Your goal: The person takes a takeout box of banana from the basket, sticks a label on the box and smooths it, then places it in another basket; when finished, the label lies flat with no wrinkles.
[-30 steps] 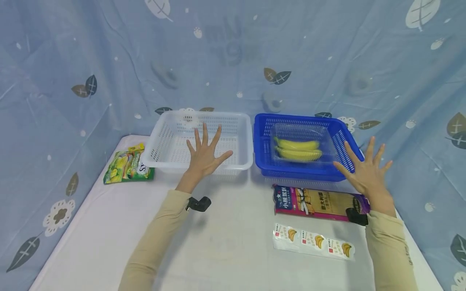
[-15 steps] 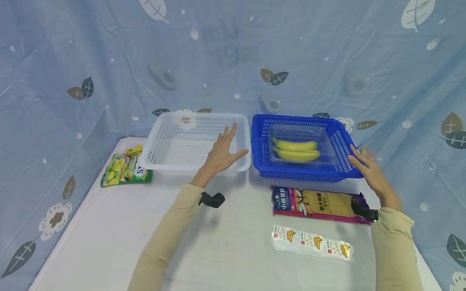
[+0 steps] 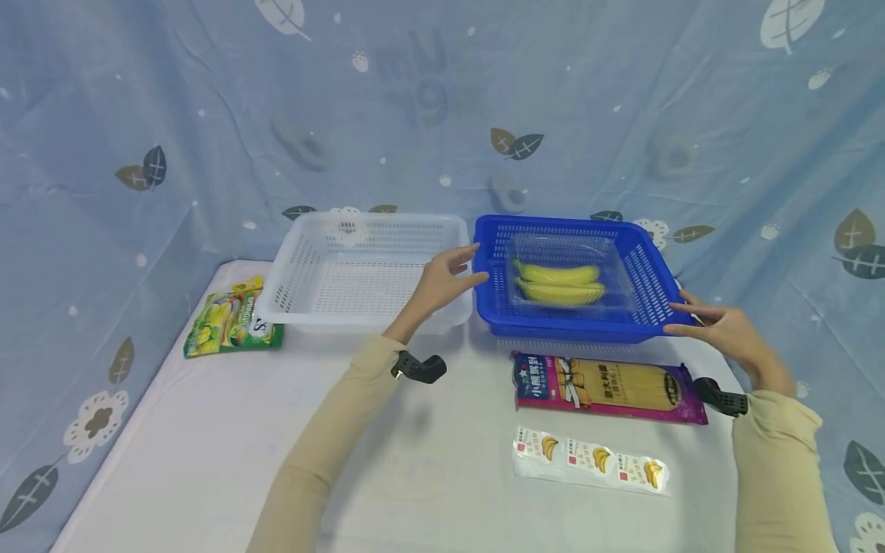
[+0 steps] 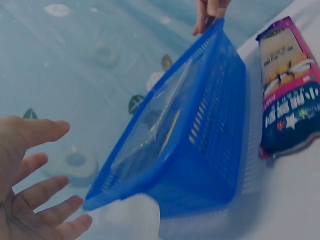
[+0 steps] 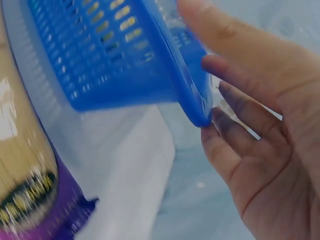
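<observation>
A blue slotted basket (image 3: 570, 332) holds a clear plastic box (image 3: 618, 265) with yellow bananas (image 3: 560, 294) in it. My right hand (image 3: 729, 330) is at the basket's right front corner. In the right wrist view its loosely bent fingertips (image 5: 212, 137) touch the rim, and the thumb (image 5: 225, 32) extends over the near side. My left hand (image 3: 442, 280) hovers over the right end of a white slotted basket (image 3: 332, 316), thumb and fingers pointing at the blue rim. The left wrist view shows a gap between the left fingers (image 4: 45, 195) and that rim.
A pasta packet (image 3: 608, 388) lies in front of the blue basket, with a strip of banana stickers (image 3: 591, 461) nearer. Left of the white basket lies a green packet (image 3: 231, 322) with a small yellow one (image 3: 247, 284). A patterned blue cloth (image 3: 415, 115) rises behind the baskets.
The left hand has moved right, from over the white basket toward the blue one, its spread fingers relaxing. The right hand has come down from above onto the blue basket's right corner.
</observation>
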A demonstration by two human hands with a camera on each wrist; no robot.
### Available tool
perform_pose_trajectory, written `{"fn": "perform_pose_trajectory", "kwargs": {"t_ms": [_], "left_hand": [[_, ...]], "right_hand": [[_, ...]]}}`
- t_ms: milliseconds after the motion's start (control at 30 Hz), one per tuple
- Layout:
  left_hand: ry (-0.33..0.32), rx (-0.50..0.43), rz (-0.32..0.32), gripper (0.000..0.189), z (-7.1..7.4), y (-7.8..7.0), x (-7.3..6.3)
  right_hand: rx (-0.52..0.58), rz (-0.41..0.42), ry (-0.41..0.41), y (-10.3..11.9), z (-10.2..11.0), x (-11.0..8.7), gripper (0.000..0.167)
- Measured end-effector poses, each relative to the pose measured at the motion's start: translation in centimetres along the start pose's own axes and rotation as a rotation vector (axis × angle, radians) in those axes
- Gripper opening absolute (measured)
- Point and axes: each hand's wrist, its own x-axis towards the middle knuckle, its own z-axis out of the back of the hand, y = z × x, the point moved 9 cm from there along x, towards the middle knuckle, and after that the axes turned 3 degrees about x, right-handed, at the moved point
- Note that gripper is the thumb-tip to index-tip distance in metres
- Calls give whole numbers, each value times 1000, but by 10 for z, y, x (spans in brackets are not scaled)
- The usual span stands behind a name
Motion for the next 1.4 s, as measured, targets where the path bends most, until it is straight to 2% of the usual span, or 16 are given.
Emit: {"fn": "perform_pose_trajectory", "kwargs": {"t_ms": [100, 200, 333, 467, 667, 933, 1100, 1200, 1400], "left_hand": [[22, -27, 20, 55, -7, -3, 5], [27, -26, 50, 52, -13, -6, 10], [26, -52, 91, 51, -22, -9, 15], [29, -91, 118, 50, -31, -10, 19], [33, -213, 160, 49, -49, -6, 24], [-123, -268, 252, 49, -55, 1, 28], [-173, -263, 290, 59, -58, 2, 34], [-176, -254, 282, 64, -65, 2, 39], [-153, -253, 211, 69, -80, 5, 48]], "right_hand": [[-136, -12, 6, 0, 4, 1, 74], [-258, 28, -13, 3, 9, 4, 66], [-326, 74, -34, 6, 11, 6, 57], [-268, 52, -37, 1, 12, 6, 60], [-82, 0, -44, -11, 11, 1, 67], [15, -49, -31, -17, 12, 4, 72], [42, -52, -41, -15, 16, 8, 74], [44, -55, -40, -16, 17, 7, 74], [29, -95, -25, -23, 13, 6, 77]]}}
